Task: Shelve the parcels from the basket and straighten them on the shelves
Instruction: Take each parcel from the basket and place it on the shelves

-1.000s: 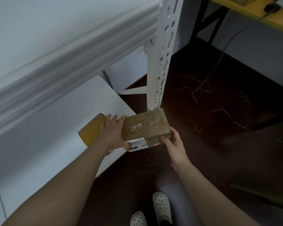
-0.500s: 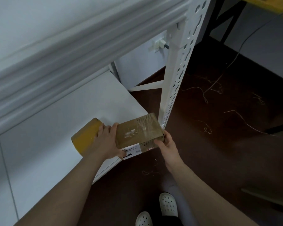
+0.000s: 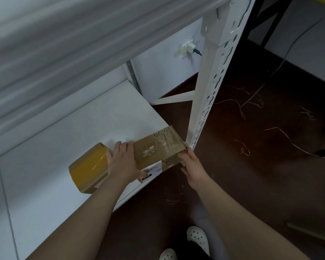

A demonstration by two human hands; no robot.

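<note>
Head cam: both hands, left hand (image 3: 123, 162) and right hand (image 3: 192, 164), grip a flat rectangular taped cardboard parcel (image 3: 158, 149) by its ends on the smooth white shelf (image 3: 83, 128), long axis along the front edge, beside a glossy yellow-taped box (image 3: 88, 167).

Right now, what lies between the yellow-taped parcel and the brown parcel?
In the head view, only the left hand; it separates the yellow-taped parcel and brown parcel.

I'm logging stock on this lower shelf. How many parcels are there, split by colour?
Brown cardboard box, held at both ends by the left hand and right hand: 1
Yellow-taped parcel, lying on the shelf beside it: 1
Total: 2
</note>
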